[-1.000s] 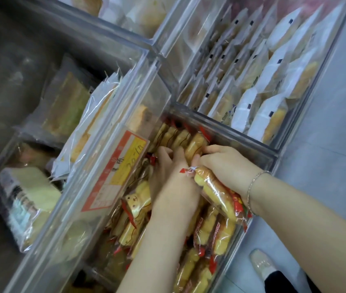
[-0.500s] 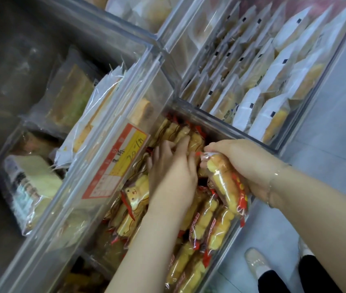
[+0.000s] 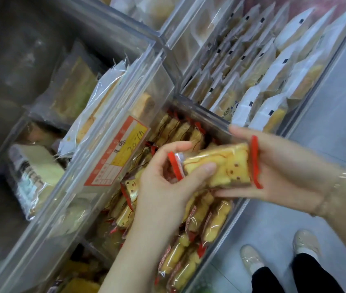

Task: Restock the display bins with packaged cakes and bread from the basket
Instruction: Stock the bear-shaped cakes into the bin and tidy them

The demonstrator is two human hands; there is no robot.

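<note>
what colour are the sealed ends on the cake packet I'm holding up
Red. Both end strips of the cake packet are red, around a yellow cake; the head view shows it clearly.

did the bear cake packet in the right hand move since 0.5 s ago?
Yes. The bear cake packet has lifted out of the bin, turned face-up, now held between both hands above the stacked packets.

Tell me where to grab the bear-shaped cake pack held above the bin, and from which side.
Grip the bear-shaped cake pack across its long edges at mid-body, coming from above. It lies flat on the right hand, face up, with the left hand pinching its left end. The red sealed ends are thin film and likely slip.
</note>
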